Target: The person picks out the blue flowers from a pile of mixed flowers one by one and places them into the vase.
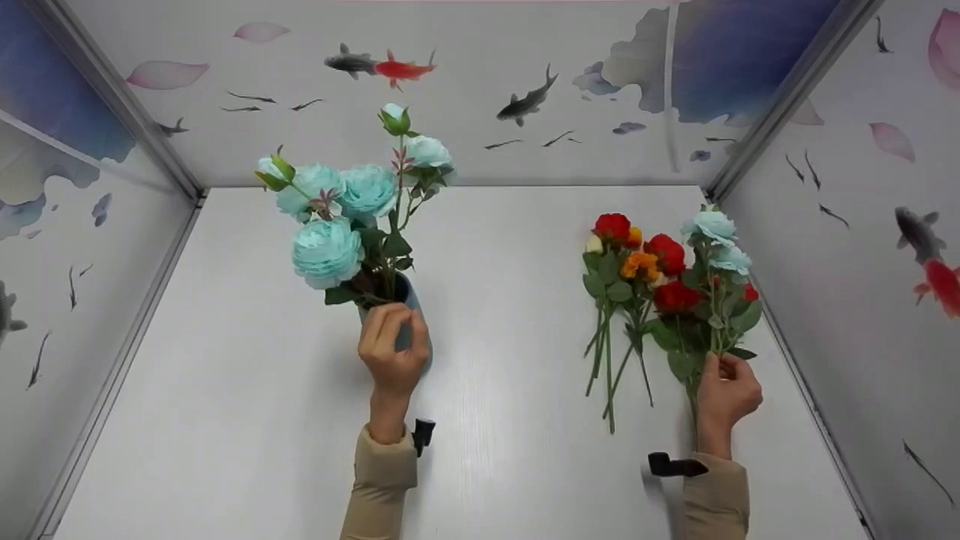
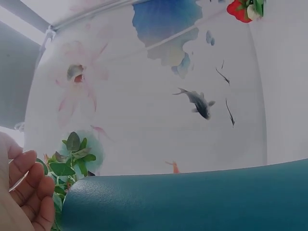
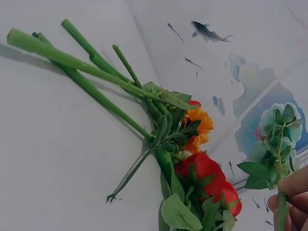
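The right hand pinches the pale-blue spray by its stem, seemingly to spare the blooms, beside red flowers, while the left hand, loosely curled, grip undeterminable, sits at the teal vase bearing blue blooms, possibly to steady it.

The head view is bright and even, with pale glare on the white table. Both wrist views look dimmer and hazier; the vase shows dull sheen, and stems cast soft shadows.
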A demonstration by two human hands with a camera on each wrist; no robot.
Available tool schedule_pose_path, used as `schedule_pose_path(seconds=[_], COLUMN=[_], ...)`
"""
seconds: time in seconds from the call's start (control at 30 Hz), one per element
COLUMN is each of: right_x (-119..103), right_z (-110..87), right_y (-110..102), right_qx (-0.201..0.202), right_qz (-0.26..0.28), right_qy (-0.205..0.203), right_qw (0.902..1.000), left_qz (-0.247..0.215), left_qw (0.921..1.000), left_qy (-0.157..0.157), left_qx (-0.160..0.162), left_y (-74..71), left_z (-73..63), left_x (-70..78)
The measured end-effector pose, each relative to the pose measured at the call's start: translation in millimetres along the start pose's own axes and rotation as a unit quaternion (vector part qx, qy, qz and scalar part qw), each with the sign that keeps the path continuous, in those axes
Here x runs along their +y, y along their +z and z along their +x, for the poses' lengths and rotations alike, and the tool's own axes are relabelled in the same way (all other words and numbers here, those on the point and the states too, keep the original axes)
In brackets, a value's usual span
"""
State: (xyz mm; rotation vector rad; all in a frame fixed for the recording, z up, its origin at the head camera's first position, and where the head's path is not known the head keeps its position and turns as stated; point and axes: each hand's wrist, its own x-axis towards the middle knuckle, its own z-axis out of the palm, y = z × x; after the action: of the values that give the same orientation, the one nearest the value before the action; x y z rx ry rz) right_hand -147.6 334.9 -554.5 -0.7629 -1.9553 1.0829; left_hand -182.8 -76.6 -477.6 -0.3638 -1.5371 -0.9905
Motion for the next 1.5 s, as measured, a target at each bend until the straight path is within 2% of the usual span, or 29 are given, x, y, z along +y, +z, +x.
schedule_pose_path(seconds=[0.13,0.3,0.47,0.63,0.73,0.9,1.0,1.2,1.37,1.5], right_x=[-4.1,-13.8,-26.2,-39.8,-47.9,-59.9,-66.3,-82.0,-89.9,-92.9], right_z=[-2.7,-7.6,-12.5,-19.4,-25.3,-35.4,-40.3,-48.0,-54.0,-59.4], right_y=[2.3,7.9,16.6,24.0,28.7,36.6,39.5,41.4,47.1,54.2], right_qx=[-0.002,-0.017,-0.017,-0.024,-0.029,-0.049,-0.063,-0.083,-0.098,-0.118], right_qz=[0.032,0.089,0.176,0.221,0.239,0.294,0.307,0.312,0.33,0.353], right_qy=[0.0,0.03,0.056,0.07,0.063,0.048,0.039,0.023,0.025,0.025], right_qw=[0.9995,0.9954,0.9826,0.9725,0.9685,0.9533,0.9487,0.9462,0.9386,0.9278], left_qz=[-0.004,0.0,-0.004,-0.01,-0.013,-0.01,-0.015,-0.038,-0.06,-0.068], left_qw=[1.0,1.0,1.0,0.9999,0.9999,0.9997,0.9994,0.998,0.9959,0.9949], left_qy=[-0.001,-0.001,-0.001,-0.003,-0.006,-0.012,-0.015,-0.02,-0.025,-0.026], left_qx=[0.0,0.007,0.005,0.003,-0.002,-0.018,-0.028,-0.045,-0.063,-0.069], left_y=[0.2,0.9,2.0,2.8,3.9,6.8,9.1,14.6,18.5,20.5], left_z=[-0.7,-0.5,-3.0,-5.0,-6.2,-8.3,-9.4,-13.1,-16.3,-19.0], left_x=[1.0,2.5,1.5,2.2,3.9,9.2,12.5,16.9,19.9,21.1])
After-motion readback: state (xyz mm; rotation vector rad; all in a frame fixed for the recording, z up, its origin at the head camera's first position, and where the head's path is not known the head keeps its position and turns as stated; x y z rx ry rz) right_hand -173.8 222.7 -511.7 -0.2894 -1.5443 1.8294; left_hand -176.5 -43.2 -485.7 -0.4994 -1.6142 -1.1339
